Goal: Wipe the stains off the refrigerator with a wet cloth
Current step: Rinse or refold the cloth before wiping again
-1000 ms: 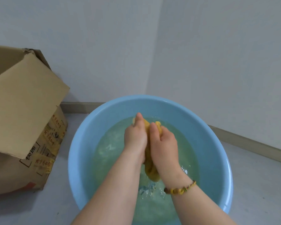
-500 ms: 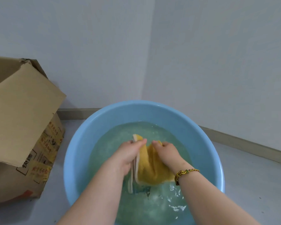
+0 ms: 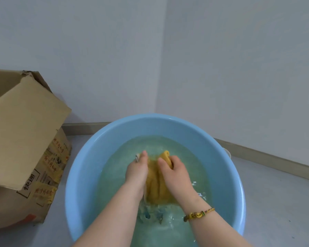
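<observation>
A yellow cloth (image 3: 156, 182) with a pale edge hangs bunched between my two hands over a light blue basin (image 3: 82, 175) filled with water. My left hand (image 3: 136, 171) grips the cloth's left side, its fingers curled around the fabric. My right hand (image 3: 175, 172) grips the right side, with a yellow fold sticking out above the fingers. The cloth's lower end touches the rippling water. A beaded bracelet (image 3: 198, 213) circles my right wrist. No refrigerator is in view.
The basin stands on a grey floor in a corner of two white walls. An open cardboard box (image 3: 25, 148) with a raised flap sits close to the basin's left side. A baseboard (image 3: 268, 157) runs along the right wall.
My hands first wrung the cloth upright, then spread it out flat over the water. Now they have pushed it together again into a bunch.
</observation>
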